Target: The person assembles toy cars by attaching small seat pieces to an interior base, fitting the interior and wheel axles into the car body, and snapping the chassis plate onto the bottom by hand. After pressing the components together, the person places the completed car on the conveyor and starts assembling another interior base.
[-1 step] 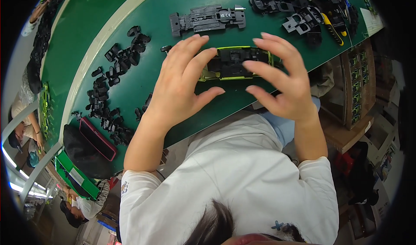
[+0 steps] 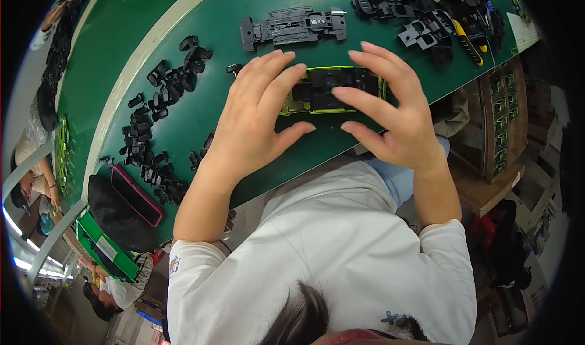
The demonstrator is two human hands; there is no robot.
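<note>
A lime-green toy car body (image 2: 317, 96) with a black interior lies on the green table between my hands. My left hand (image 2: 253, 110) is over its left end, fingers stretched and thumb apart. My right hand (image 2: 396, 107) arches over its right end, fingers spread, with the index fingertip above or on the black interior; contact is unclear. Both hands hide parts of the body's ends. Just beyond lies a black toy car chassis (image 2: 295, 27), with a silver piece at its right end. Beside my left fingers sits a small black part (image 2: 234, 69).
Small black parts (image 2: 173, 86) lie scattered at left, near a pink-edged phone (image 2: 135, 195) and a green bin (image 2: 109, 247). Black frames (image 2: 384, 3) and a yellow-black handled tool (image 2: 468, 42) are at far right. A wooden rack (image 2: 503, 119) stands right. Other people work at far left.
My right hand has shifted slightly left over the car body. My left hand looks unmoved.
</note>
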